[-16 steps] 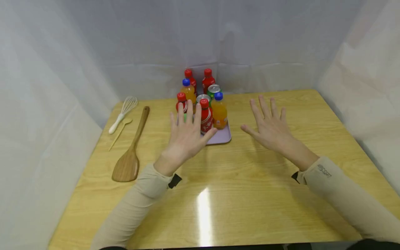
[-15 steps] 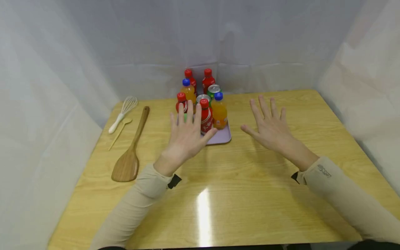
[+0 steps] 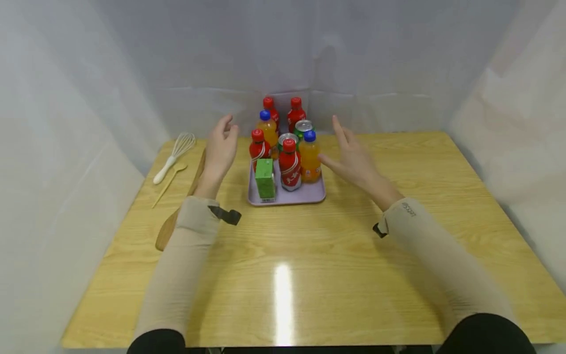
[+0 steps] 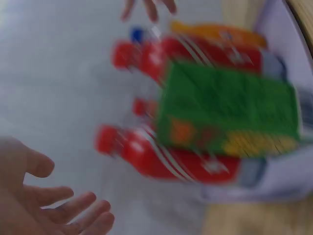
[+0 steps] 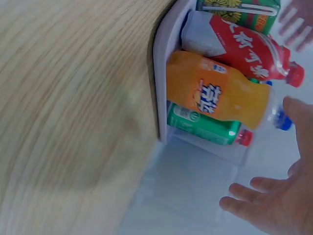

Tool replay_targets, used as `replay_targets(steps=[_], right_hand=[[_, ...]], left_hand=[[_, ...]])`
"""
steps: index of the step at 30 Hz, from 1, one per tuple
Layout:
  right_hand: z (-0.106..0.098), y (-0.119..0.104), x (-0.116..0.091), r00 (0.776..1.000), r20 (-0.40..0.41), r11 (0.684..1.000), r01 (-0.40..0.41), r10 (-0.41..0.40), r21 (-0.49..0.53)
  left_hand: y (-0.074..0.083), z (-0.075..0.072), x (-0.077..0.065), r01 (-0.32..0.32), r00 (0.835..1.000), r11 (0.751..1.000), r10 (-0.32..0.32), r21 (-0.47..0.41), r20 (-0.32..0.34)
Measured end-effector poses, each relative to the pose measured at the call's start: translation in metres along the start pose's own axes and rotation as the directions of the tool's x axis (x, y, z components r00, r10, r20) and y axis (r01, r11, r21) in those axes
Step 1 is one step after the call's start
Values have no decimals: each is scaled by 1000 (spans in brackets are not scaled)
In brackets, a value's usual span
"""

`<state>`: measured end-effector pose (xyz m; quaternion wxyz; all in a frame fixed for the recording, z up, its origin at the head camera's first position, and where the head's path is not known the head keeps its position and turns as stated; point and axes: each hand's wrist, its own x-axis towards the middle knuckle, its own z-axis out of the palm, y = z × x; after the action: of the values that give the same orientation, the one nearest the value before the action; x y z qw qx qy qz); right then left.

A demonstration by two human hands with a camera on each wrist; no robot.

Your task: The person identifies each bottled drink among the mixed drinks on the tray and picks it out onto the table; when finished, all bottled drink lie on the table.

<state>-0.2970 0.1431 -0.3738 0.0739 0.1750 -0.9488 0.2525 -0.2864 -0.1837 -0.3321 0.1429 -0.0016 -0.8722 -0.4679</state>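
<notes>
A lilac tray (image 3: pixel 305 197) at the back middle of the table bears drinks. A green carton (image 3: pixel 265 181) stands at its front left, beside a red cola bottle (image 3: pixel 290 169). An orange soda bottle (image 3: pixel 310 164) with a blue cap is at the right. Behind them are more red bottles, another orange bottle (image 3: pixel 267 129) and silver-topped cans (image 3: pixel 303 127). My left hand (image 3: pixel 222 150) is raised left of the tray, fingers loosely bent, holding nothing. On the other side my right hand (image 3: pixel 355 160) holds nothing, its thumb near the orange bottle, which the right wrist view shows close up.
At the left lie a white-handled whisk (image 3: pixel 177 153), a small yellow spoon (image 3: pixel 170 184) and a wooden turner (image 3: pixel 167 233), partly hidden by my left arm. White cloth (image 3: pixel 376 59) hangs behind and on both sides of the table.
Both hands have turned from palms-down to palms facing inward. The left moved left and away, uncovering the green carton; the right moved left toward the tray.
</notes>
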Motion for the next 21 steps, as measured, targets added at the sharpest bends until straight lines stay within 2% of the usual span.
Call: replay_targets(steps=[1, 4, 7, 9, 11, 16, 21], right_hand=[[4, 1, 5, 1000, 16, 1000, 1, -1, 3], [13, 2, 14, 999, 50, 1000, 7, -7, 11], [19, 1, 18, 999, 51, 999, 6, -8, 39], [21, 1, 20, 999, 47, 997, 1, -5, 73], [23, 0, 20, 999, 49, 995, -8, 3, 103], [26, 0, 20, 998, 64, 994, -10, 3, 113], [27, -3, 22, 999, 41, 996, 13, -16, 92]], left_hand=[[-11, 2, 8, 37, 999, 999, -37, -18, 2], [-38, 11, 23, 144, 988, 990, -144, 10, 54], [-57, 18, 31, 238, 961, 971, -235, -6, 143], [-66, 21, 33, 284, 940, 959, -274, -21, 204], [-71, 23, 33, 318, 918, 948, -301, -25, 260], [-77, 29, 30, 347, 861, 937, -338, 46, 379], [-78, 34, 26, 369, 829, 929, -346, 35, 439]])
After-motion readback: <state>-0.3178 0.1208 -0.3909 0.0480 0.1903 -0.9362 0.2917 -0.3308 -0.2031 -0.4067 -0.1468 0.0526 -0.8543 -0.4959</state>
